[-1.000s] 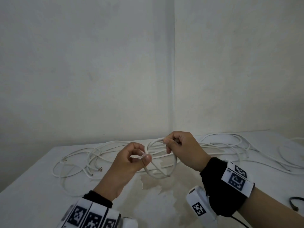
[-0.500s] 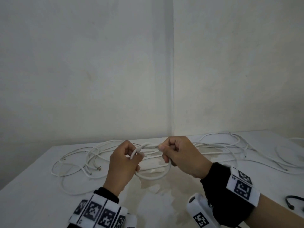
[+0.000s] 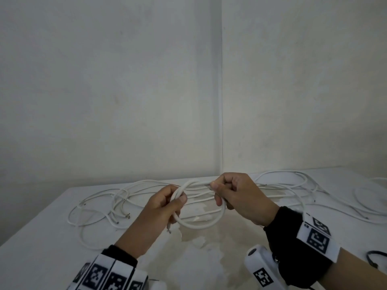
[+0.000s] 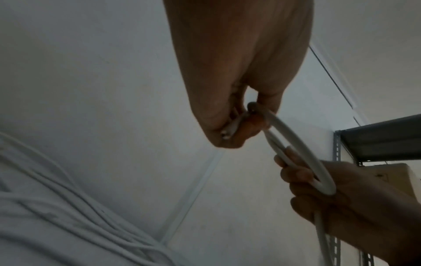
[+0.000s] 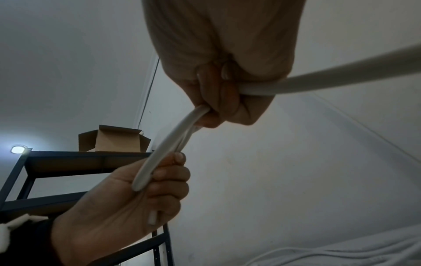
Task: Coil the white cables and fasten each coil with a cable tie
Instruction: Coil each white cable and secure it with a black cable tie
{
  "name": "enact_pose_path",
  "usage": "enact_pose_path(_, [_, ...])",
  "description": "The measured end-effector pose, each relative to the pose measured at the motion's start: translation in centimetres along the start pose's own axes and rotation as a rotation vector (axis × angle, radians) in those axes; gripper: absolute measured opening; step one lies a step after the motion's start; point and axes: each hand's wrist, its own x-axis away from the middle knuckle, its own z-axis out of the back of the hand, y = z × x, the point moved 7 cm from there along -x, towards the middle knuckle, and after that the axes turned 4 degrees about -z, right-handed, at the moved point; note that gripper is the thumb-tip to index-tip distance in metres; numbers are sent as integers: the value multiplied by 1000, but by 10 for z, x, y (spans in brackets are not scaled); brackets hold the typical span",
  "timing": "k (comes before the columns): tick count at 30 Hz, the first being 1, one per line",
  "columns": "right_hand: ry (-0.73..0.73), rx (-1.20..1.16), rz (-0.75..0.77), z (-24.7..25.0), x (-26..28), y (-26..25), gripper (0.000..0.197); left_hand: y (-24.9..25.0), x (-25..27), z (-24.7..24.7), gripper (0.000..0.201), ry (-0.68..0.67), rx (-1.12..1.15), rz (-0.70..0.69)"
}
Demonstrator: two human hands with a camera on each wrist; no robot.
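Observation:
I hold a small coil of white cable point(image 3: 201, 223) above the table between both hands. My left hand point(image 3: 167, 206) grips the coil's left side, thumb on top, with the cable's bare end point(image 3: 169, 230) poking out below the fist. My right hand point(image 3: 232, 193) grips the coil's right side with curled fingers. In the left wrist view the white cable coil point(image 4: 303, 156) runs from my left hand point(image 4: 237, 115) down into my right hand point(image 4: 341, 194). The right wrist view shows the white cable coil point(image 5: 164, 153) spanning between my right hand point(image 5: 218, 95) and my left hand point(image 5: 145, 194).
Several loose white cables point(image 3: 100, 206) sprawl across the white table point(image 3: 41, 258), more loose white cables point(image 3: 314, 189) at right. A black loop, perhaps a cable tie point(image 3: 374, 258), lies at the right edge. Walls meet in a corner behind. A dark metal shelf point(image 5: 68, 162) holds a cardboard box point(image 5: 114, 138).
My hands have drawn closer together and the loop has flattened and tightened. My left hand went from pinching the cable to a fuller grip round it.

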Motion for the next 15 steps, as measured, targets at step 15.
enact_pose_path(15, [87,-1,55,9,-12,-2,27,5,-2,-9,36,46,291,61])
